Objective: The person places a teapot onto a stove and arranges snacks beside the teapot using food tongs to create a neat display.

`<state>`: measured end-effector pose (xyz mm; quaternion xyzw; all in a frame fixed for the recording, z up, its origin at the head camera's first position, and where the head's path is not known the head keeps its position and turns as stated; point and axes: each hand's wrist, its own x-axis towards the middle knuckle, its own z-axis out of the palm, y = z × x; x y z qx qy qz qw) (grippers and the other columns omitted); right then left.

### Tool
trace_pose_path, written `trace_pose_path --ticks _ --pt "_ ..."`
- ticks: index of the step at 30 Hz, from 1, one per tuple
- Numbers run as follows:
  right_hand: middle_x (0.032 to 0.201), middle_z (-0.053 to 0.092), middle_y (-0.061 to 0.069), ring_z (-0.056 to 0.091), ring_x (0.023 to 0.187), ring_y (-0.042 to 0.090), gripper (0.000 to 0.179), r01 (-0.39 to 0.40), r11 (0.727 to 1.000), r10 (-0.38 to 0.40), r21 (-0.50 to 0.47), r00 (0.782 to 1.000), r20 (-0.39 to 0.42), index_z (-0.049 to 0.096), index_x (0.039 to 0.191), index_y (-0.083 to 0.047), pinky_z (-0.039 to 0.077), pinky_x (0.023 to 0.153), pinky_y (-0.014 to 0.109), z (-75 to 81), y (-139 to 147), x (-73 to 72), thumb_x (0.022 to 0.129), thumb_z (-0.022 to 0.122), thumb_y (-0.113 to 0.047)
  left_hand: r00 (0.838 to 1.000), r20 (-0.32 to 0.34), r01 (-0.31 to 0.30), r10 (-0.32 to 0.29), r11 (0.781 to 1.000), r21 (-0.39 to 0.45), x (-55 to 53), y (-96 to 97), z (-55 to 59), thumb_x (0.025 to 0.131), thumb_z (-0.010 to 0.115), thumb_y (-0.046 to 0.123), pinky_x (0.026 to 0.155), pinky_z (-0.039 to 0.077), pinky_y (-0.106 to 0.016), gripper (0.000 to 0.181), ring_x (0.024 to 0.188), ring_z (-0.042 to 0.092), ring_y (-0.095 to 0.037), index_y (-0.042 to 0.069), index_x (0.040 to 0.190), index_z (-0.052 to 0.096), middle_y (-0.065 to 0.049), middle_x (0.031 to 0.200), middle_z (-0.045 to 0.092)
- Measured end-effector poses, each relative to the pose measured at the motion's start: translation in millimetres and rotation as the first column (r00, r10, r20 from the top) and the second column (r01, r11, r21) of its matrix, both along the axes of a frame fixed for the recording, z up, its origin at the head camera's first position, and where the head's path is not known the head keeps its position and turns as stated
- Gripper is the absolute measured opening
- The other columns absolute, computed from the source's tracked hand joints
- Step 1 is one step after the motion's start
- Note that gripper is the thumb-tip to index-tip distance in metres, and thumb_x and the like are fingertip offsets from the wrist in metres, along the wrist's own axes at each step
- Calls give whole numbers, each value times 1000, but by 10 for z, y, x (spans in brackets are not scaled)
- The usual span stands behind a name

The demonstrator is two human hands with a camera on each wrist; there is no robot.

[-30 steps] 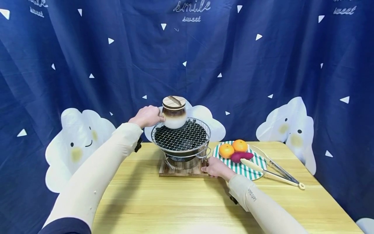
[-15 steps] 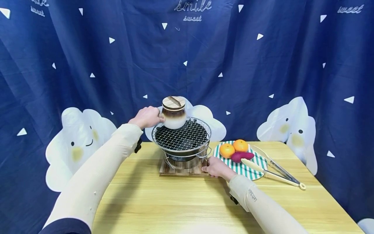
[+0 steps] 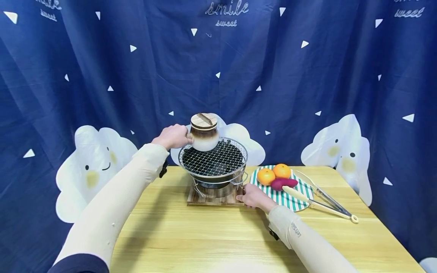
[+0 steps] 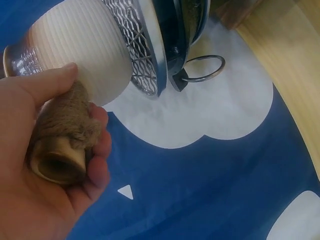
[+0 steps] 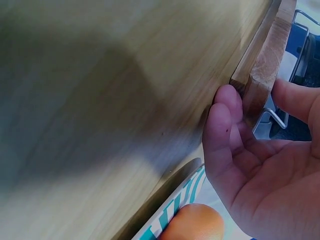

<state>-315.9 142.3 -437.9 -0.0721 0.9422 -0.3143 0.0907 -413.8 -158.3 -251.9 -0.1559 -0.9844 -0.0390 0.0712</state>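
Note:
My left hand grips the twine-wrapped side handle of a brown-and-white ribbed teapot, thumb along its top and fingers curled beneath. The teapot has a flat wooden lid and stands at the back left of the round wire grate on a small tabletop grill. Under the grill lies a square wooden board. At its right front corner my right hand pinches the board, thumb on top and fingertips at the underside, as the right wrist view shows.
Right of the grill, a green-and-white striped plate bears two oranges and a purple sweet potato. Cream-handled tongs lie across its right side. A blue curtain hangs behind the wooden table.

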Motion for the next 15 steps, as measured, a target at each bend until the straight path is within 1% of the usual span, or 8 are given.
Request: trace_pose_path --ticks 3,7,10,15 --pt "60 63 11 56 44 21 22 -1 1000 1 -6 1000 0 60 97 -4 51 46 37 -1 5 4 94 70 -23 1000 3 -6 6 1000 -23 15 10 16 90 65 44 68 50 -45 34 76 61 -27 15 74 59 -7 84 65" --pt "59 63 11 55 43 20 20 -8 1000 8 -10 1000 -2 60 94 -5 51 46 37 -11 8 -3 94 70 -22 1000 -10 -15 14 999 -46 29 14 23 90 64 45 70 51 -47 33 78 62 -28 15 75 58 -7 86 66" --pt "60 63 11 54 43 19 21 -11 1000 11 -3 1000 -5 60 91 -6 51 46 36 -28 10 -19 94 70 -23 1000 -24 -19 18 998 -53 46 15 25 89 64 44 70 50 -48 33 78 61 -28 16 74 58 -6 85 65" --pt "61 64 12 54 43 18 21 -7 1000 7 0 1000 3 60 90 -6 52 47 36 -26 9 -15 94 70 -24 999 -48 -29 26 998 -60 39 14 19 88 65 44 68 49 -46 33 76 60 -27 16 72 56 -5 80 63"
